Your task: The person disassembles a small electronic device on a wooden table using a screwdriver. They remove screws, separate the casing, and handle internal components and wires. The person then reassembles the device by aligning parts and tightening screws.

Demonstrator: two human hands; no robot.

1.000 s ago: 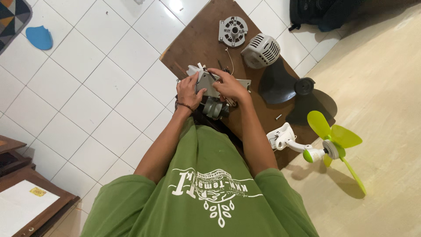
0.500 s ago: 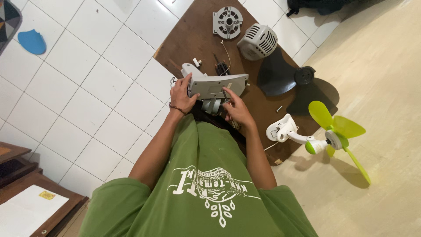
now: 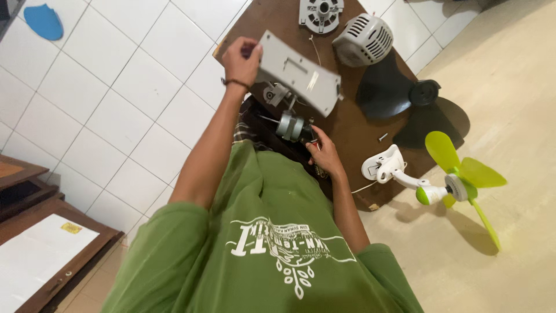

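My left hand (image 3: 242, 58) grips one end of a flat grey plastic housing panel (image 3: 298, 72), lifted and tilted above the dark brown board (image 3: 341, 124). Under the panel hangs a small metal fan motor (image 3: 292, 126) with its shaft pointing left. My right hand (image 3: 325, 153) rests low against the motor's right end, fingers curled on it. A loose screw (image 3: 383, 137) lies on the board to the right.
A round grey motor bracket (image 3: 320, 13) and a vented grey motor cover (image 3: 364, 39) lie at the board's far end. A black fan blade (image 3: 399, 95) lies to the right. A white clip fan with lime-green blades (image 3: 446, 179) lies on the beige floor (image 3: 509, 87). White tiles (image 3: 104, 98) are to the left.
The grey panel has been lifted up and away from the motor by my left hand. My right hand has stayed low at the motor. The view has shifted closer.
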